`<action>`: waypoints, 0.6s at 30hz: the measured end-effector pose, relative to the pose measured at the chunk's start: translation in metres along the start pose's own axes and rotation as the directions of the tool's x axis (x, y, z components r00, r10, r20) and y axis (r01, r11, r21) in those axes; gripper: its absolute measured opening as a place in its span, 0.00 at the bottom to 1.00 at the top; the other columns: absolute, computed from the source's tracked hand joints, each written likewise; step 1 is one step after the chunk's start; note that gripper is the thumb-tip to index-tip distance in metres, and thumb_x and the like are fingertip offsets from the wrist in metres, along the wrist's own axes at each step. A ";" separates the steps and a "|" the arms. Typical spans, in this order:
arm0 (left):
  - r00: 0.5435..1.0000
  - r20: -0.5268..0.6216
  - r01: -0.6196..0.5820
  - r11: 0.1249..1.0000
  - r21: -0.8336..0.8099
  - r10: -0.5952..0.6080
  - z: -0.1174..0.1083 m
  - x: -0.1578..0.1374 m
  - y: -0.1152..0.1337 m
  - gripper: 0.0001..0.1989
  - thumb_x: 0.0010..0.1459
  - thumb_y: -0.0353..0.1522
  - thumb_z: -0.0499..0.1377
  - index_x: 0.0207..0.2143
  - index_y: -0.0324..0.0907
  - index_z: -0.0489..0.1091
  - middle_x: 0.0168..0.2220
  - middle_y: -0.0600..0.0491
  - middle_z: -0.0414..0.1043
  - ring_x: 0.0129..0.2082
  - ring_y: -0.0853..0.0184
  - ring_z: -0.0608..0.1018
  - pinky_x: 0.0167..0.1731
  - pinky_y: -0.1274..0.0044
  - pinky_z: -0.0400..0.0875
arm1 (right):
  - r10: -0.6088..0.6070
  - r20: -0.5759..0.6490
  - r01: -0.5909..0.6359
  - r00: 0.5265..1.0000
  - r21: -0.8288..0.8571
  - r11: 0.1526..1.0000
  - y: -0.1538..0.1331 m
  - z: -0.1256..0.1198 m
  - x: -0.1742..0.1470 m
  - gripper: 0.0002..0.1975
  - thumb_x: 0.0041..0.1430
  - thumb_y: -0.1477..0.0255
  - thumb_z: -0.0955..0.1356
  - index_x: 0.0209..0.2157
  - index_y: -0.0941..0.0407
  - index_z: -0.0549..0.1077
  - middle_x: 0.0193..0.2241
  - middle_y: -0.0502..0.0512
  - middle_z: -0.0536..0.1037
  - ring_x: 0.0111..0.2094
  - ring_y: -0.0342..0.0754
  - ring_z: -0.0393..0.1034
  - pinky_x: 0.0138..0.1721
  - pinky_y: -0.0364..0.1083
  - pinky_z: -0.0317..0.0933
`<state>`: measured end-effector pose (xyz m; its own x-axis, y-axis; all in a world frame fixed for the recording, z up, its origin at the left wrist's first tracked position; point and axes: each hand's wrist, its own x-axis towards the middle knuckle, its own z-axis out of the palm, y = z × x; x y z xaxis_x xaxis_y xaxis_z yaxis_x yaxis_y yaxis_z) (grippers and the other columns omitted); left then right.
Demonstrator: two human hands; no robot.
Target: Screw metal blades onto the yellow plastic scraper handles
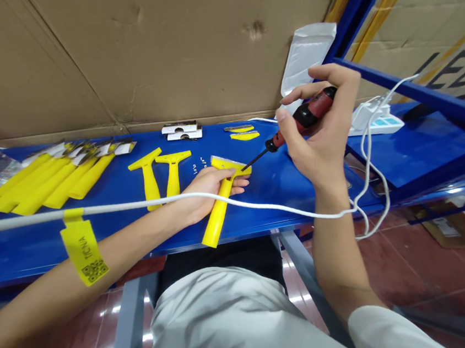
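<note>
My left hand (207, 193) is closed around a yellow scraper (220, 211) near its head, with the thumb on top and the handle pointing down toward me. In my right hand (321, 131) is a screwdriver (307, 116) with a red and black handle, gripped between thumb and fingers. Its dark shaft slants down left, and the tip meets the scraper's head. To the left of my left hand lie two yellow scraper handles (150, 177) with T-shaped heads. Beyond the scraper are two small yellow strips (245, 135).
Several yellow scrapers (54, 179) with blades lie in a row at the left of the blue table (138, 228). Small blade packs (180, 131) sit at the back. A white cable (277, 207) with a yellow tag (85, 250) crosses in front. A white power strip (380, 122) stands right.
</note>
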<state>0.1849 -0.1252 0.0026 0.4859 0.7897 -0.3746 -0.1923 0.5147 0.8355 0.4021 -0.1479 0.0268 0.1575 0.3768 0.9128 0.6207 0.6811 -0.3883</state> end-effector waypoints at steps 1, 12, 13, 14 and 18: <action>1.000 -0.004 0.003 1.000 0.003 -0.003 0.001 -0.001 0.000 0.15 0.76 0.20 0.57 0.43 0.28 0.86 0.53 0.33 0.88 0.35 0.66 0.88 0.35 0.80 0.85 | 0.016 0.007 -0.016 1.000 0.009 1.000 -0.001 -0.001 0.000 0.23 0.69 0.58 0.77 0.59 0.43 0.70 0.48 0.58 0.79 0.52 0.65 0.78 0.60 0.68 0.73; 1.000 0.005 0.004 1.000 -0.001 -0.004 0.000 -0.001 0.001 0.14 0.76 0.20 0.58 0.44 0.28 0.85 0.52 0.33 0.88 0.35 0.66 0.88 0.34 0.80 0.85 | -0.012 -0.012 0.012 1.000 0.008 1.000 0.001 0.000 0.000 0.20 0.66 0.60 0.77 0.54 0.45 0.71 0.50 0.58 0.78 0.52 0.63 0.78 0.58 0.66 0.76; 1.000 0.002 0.006 1.000 0.000 -0.006 0.000 -0.001 0.001 0.14 0.76 0.20 0.58 0.44 0.28 0.86 0.52 0.33 0.88 0.35 0.66 0.88 0.34 0.80 0.85 | -0.003 -0.014 0.003 1.000 0.004 1.000 0.000 -0.001 0.000 0.21 0.66 0.60 0.77 0.54 0.46 0.71 0.50 0.59 0.78 0.53 0.64 0.77 0.58 0.66 0.76; 1.000 -0.002 0.008 1.000 -0.001 -0.008 0.000 -0.001 0.001 0.14 0.76 0.20 0.58 0.43 0.28 0.86 0.52 0.34 0.88 0.35 0.66 0.88 0.34 0.80 0.85 | 0.010 -0.016 -0.010 1.000 -0.006 1.000 -0.001 -0.001 0.000 0.22 0.65 0.59 0.77 0.55 0.46 0.70 0.50 0.58 0.78 0.53 0.64 0.78 0.58 0.67 0.76; 1.000 0.002 0.008 1.000 -0.003 -0.008 0.000 -0.001 0.001 0.15 0.76 0.20 0.57 0.44 0.28 0.86 0.52 0.34 0.88 0.35 0.66 0.88 0.34 0.80 0.85 | 0.056 -0.028 -0.056 0.998 -0.005 0.998 -0.001 -0.001 -0.002 0.23 0.64 0.62 0.79 0.54 0.46 0.69 0.49 0.58 0.79 0.53 0.63 0.79 0.56 0.65 0.78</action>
<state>0.1841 -0.1257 0.0039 0.4891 0.7850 -0.3802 -0.1907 0.5216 0.8316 0.4021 -0.1499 0.0252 0.2134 0.3961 0.8931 0.6145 0.6562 -0.4379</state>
